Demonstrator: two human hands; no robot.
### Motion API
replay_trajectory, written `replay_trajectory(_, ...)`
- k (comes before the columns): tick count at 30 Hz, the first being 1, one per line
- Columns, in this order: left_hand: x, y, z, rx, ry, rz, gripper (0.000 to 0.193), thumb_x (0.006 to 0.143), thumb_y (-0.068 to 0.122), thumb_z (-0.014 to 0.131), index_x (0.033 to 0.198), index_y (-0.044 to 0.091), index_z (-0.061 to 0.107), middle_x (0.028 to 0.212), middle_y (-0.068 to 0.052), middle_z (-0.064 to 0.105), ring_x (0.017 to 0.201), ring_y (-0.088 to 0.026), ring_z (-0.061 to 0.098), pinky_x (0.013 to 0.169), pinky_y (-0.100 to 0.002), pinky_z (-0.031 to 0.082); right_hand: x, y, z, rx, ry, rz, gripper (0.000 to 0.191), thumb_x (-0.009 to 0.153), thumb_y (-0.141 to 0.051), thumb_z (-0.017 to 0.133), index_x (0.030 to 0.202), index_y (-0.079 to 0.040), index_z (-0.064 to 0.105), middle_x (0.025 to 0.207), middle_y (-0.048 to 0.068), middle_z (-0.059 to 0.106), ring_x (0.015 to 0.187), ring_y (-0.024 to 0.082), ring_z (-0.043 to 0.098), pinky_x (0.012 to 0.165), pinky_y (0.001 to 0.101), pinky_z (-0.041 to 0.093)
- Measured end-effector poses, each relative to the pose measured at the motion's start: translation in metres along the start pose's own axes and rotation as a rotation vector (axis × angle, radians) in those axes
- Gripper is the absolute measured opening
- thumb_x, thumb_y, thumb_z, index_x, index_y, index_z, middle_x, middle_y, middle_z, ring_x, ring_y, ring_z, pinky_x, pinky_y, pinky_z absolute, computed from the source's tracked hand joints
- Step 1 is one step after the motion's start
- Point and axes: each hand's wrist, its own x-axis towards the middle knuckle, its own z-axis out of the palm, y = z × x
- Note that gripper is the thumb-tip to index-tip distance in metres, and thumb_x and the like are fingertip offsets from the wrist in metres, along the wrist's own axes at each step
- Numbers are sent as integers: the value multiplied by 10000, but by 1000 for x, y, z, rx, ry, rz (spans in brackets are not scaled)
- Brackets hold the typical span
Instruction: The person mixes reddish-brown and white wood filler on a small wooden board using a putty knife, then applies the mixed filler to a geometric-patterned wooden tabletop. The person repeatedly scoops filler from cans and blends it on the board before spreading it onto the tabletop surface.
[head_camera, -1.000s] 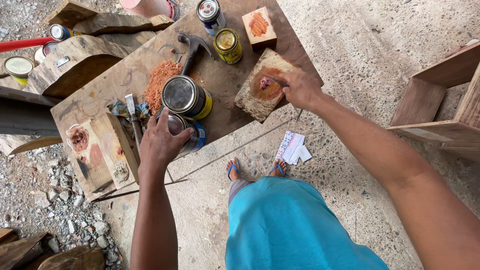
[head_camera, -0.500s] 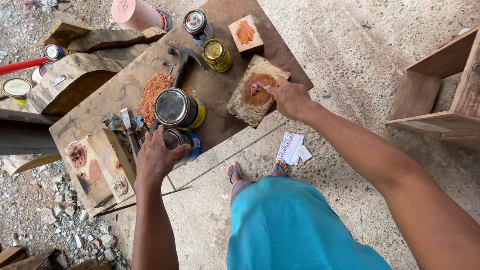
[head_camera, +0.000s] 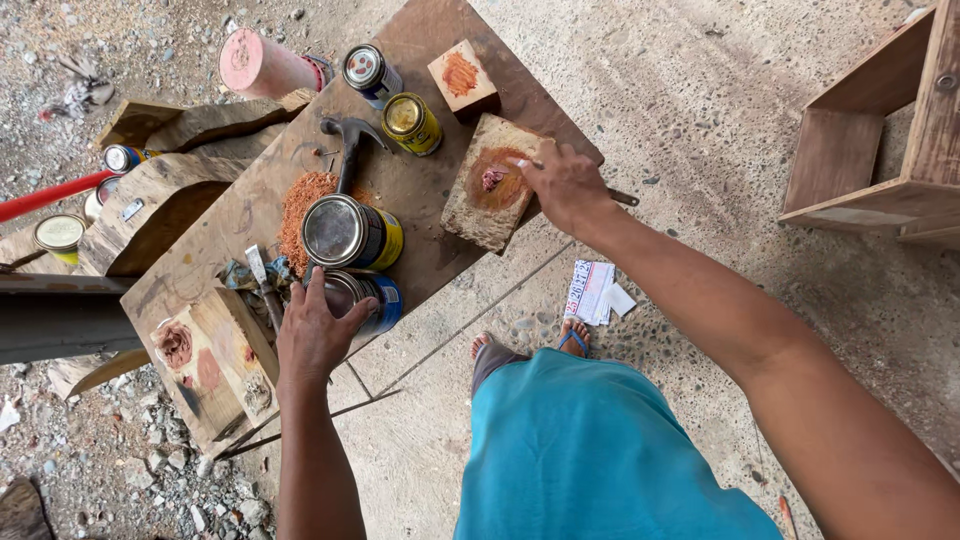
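— Where's our left hand (head_camera: 318, 330)?
— Lower left of centre, fingers spread over the blue can (head_camera: 362, 297), gripping its top.
— And our right hand (head_camera: 567, 183)?
— Upper centre, fingers clenched on a thin tool (head_camera: 622, 197), pressing reddish paste onto the wood block (head_camera: 492, 183).

Outdoor woodworking yard: rough plank bench (head_camera: 420, 190) on concrete, hammer (head_camera: 350, 150) and sawdust heap (head_camera: 300, 210) centre-left, tins (head_camera: 352, 232), raw timber blocks (head_camera: 160, 200) upper left.
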Motion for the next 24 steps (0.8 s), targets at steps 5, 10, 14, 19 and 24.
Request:
replay_trajectory(5, -4, 11, -16, -68, 31, 8, 1017, 736, 632, 830, 1470, 30, 468, 1510, -258, 417, 1302, -423, 517, 1025, -512, 460, -53, 16, 18, 675, 322, 194, 302, 1059, -154, 590, 1299, 19, 651, 1048, 153, 635, 687, 179, 626, 546, 291, 580)
replay_trajectory(10, -3, 23, -34, -139, -69, -86, 938, 686, 543, 883, 1384, 33, 518, 1399, -207, 492, 1208, -371, 604, 998, -477, 515, -127, 16, 26, 784, 165, 465, 333, 1035, -211, 630, 1303, -22, 682, 879, 107, 677, 629, 176, 617, 513, 336, 510)
replay_trajectory(14, -3, 6, -30, -167, -4, -2, 918, 692, 554, 874, 1346, 15, 523, 1359, -214, 512, 1165, -384, 610, 956, -484, 512, -163, -3, 31, 749, 242, 448, 349, 1048, -228, 643, 1331, -33, 705, 863, 119, 680, 650, 185, 623, 522, 347, 510)
replay_trajectory(19, -14, -13, -11, -158, 39, 165, 789, 806, 612, 714, 1413, 146, 522, 1301, -143, 597, 1214, -370, 592, 929, -509, 499, -186, -42, 52, 844, 399, 482, 397, 1043, -252, 675, 1351, -5, 640, 1068, 134, 711, 781, 100, 686, 652, 291, 569)
replay_trajectory(24, -14, 12, 15, -86, 161, 209, 899, 794, 591, 692, 1500, 93, 443, 1456, -245, 480, 1300, -465, 485, 990, -572, 454, -205, -110, 63, 874, 245, 746, 309, 909, -222, 664, 1194, -121, 725, 940, 164, 723, 844, 347, 705, 746, 463, 553)
